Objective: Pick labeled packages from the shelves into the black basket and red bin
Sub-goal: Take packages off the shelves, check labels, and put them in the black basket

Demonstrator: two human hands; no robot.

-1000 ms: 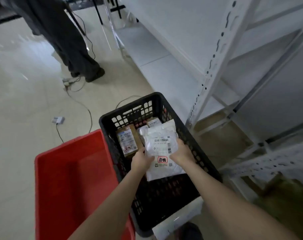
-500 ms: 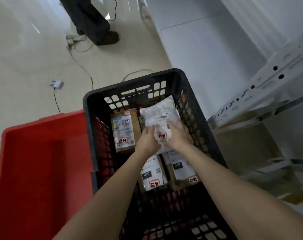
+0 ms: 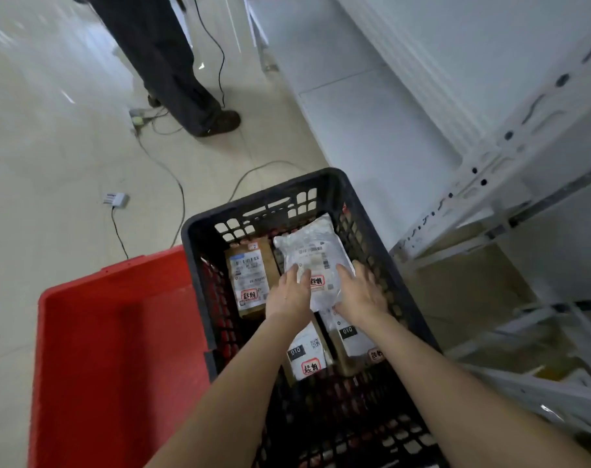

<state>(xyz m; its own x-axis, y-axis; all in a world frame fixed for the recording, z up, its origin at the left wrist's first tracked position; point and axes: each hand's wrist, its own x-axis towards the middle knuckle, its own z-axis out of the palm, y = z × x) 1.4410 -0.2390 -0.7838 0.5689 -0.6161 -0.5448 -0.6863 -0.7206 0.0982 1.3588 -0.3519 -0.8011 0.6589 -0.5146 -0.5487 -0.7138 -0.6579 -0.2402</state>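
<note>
At the far left the red bin (image 3: 84, 332) shows only its bare floor, hard against the black basket (image 3: 253, 201), whose mesh wall touches it. Inside the basket a brown box (image 3: 248, 280) lies flat at the left with its label up. Just right of it the left hand (image 3: 289, 293) rests on the lower left corner of a white bagged package (image 3: 316, 251), its fingers (image 3: 296, 273) straight and laid flat on the film rather than pinching it. The right hand (image 3: 363, 293) lies at the bag's lower right edge, fingers (image 3: 347, 272) spread and relaxed. The bag sits in the basket's far half, overlapping two labelled parcels (image 3: 306, 354) nearer the body. The step in hand looks like settling this package into the basket. The next move probably calls for lifting both hands clear without dragging the slippery bag, then turning right for another package. Around this, a small white device (image 3: 115, 198) and loose cables (image 3: 177, 184) lie on the floor, and another person's dark trouser legs (image 3: 172, 62) stand beyond. The white shelves (image 3: 382, 130) to the right look bare where visible. The basket's tall rim and the shelf upright (image 3: 510, 143) close beside it are what the arms must clear.
</note>
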